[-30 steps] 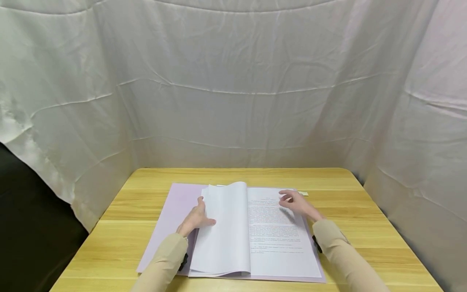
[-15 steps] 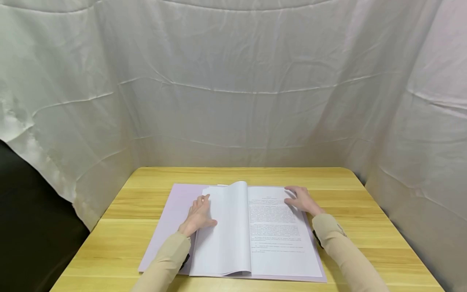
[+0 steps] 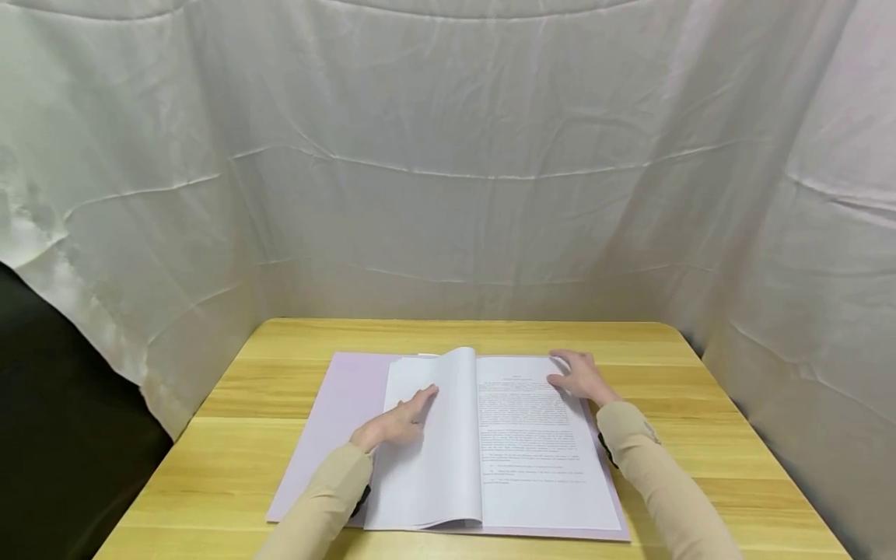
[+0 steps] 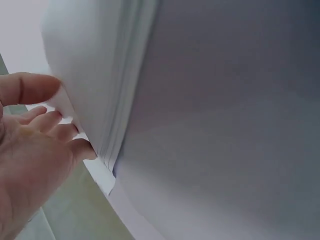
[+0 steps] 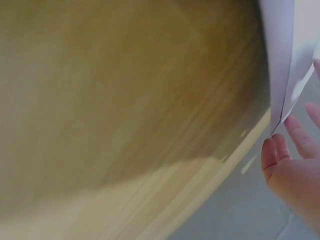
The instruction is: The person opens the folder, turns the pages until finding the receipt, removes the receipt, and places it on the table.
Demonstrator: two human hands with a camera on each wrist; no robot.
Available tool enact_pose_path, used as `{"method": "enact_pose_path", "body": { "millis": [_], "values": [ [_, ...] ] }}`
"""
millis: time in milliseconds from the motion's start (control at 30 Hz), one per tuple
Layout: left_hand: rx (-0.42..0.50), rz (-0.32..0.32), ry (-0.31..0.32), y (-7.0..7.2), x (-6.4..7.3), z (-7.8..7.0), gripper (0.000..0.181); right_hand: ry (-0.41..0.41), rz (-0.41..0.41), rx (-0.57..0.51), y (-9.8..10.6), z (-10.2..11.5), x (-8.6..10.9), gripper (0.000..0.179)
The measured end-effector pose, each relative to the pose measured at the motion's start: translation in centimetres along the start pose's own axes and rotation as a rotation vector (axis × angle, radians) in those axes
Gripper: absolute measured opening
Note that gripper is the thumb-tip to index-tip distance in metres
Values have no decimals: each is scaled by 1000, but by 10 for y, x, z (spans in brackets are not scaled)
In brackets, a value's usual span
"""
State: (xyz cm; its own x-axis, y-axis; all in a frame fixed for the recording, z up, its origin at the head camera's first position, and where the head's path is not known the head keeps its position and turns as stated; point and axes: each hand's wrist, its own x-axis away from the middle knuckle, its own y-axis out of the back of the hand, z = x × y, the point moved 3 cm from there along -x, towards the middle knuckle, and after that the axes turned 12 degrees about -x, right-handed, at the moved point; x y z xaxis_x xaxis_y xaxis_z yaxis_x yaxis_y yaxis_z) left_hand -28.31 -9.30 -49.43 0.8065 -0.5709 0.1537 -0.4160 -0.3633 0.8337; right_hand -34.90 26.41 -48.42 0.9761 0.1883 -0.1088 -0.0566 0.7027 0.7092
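Observation:
A lilac folder [image 3: 353,404] lies opened flat on the table with a stack of white paper in it. The turned pages [image 3: 420,482] on the left bulge up in a curve near the middle. On the right lies a printed page [image 3: 525,435]. My left hand [image 3: 397,426] is over the turned pages, its fingers extended toward the fold; in the left wrist view the fingertips are at the edge of the paper stack [image 4: 95,90]. At the printed page's far right corner, my right hand [image 3: 579,377] has thumb and forefinger spread, with fingers [image 5: 282,147] touching the folder's edge.
The wooden table [image 3: 686,435] extends around the folder on all sides. Grey-white curtains [image 3: 476,194] hang behind it and at both sides. A black area [image 3: 63,435] shows at the left.
My left hand has moved right over the turned pages and straightened its fingers. The right hand has opened from a loose curl and moved out to the page's far corner. The pages look unchanged.

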Motion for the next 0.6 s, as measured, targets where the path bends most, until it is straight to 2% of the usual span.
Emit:
{"method": "enact_pose_path", "body": {
  "millis": [100, 167, 333, 467, 600],
  "values": [
    [49, 5, 33, -1, 0, -1, 68, 11, -15, -1, 2, 0, -1, 57],
    [46, 14, 62, -2, -1, -1, 79, 17, -20, -8, 2, 0, -3, 57],
    [-78, 50, 113, -8, -3, -6, 112, 19, -18, -45, 1, -4, -7, 59],
    [-141, 58, 135, -11, -4, -11, 117, 13, -18, -76, 3, -8, -7, 60],
    [-166, 60, 153, -12, -4, -14, 116, 1, -23, -86, 5, -11, -6, 61]
  ]
}}
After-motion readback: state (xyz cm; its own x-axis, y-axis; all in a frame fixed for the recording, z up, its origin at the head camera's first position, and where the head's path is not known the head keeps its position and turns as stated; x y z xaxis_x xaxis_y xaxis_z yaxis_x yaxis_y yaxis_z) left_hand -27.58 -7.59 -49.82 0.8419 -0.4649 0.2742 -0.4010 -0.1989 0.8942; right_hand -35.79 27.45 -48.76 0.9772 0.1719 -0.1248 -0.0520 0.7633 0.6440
